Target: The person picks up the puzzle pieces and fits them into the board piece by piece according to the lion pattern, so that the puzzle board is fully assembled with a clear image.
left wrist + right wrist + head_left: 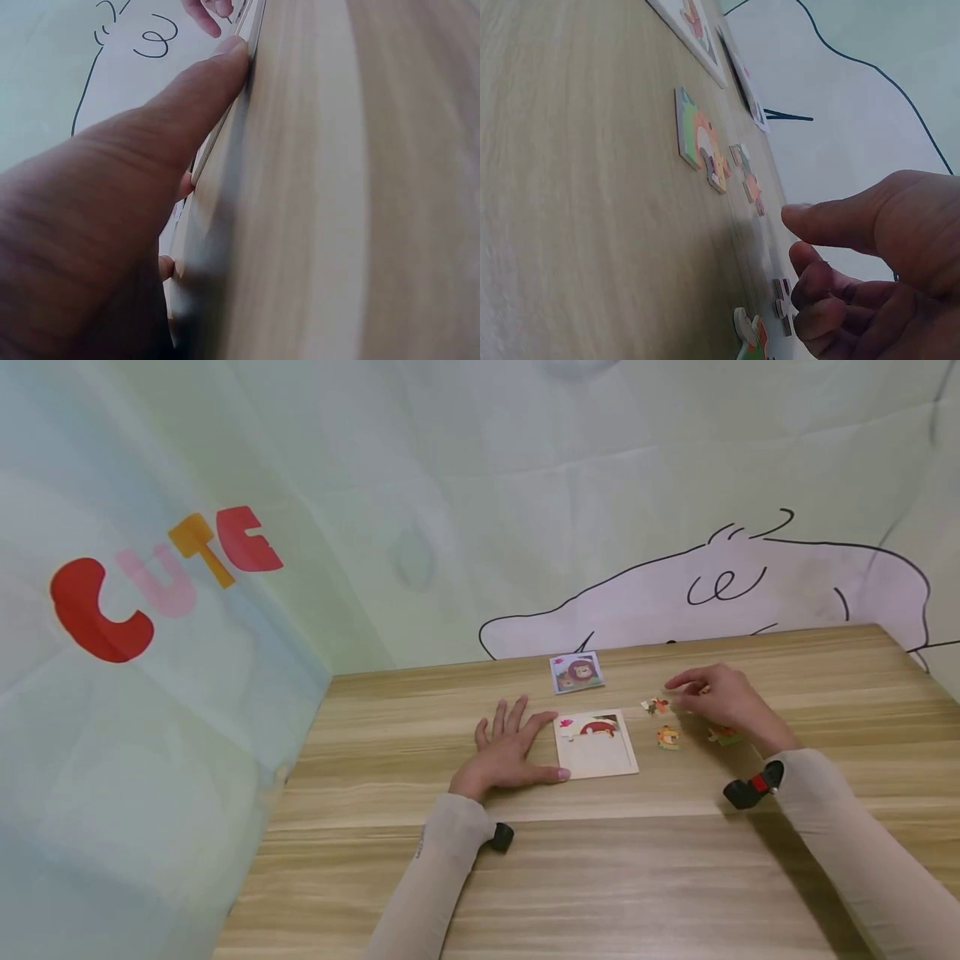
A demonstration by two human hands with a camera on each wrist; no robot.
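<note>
My left hand (510, 752) lies with fingers spread at the left side of a square puzzle board (600, 757), its thumb and index fingertip at the board's edge. The board has a few picture parts in its upper half and a bare lower half. Over loose puzzle pieces to the right hovers my right hand (723, 700), thumb and index finger apart, nothing between them. Close by its fingertips is a small jigsaw piece (656, 706). Nearer the front is an orange and green piece (667, 737). Another green-edged piece (724, 736) sits under the hand, partly covered by it.
A square lion picture card (576, 672) lies behind the board near the table's back edge. Cloth with line drawings (675, 577) hangs behind the wooden table (600, 885) and along its left side. Dark wrist cameras sit at both cuffs.
</note>
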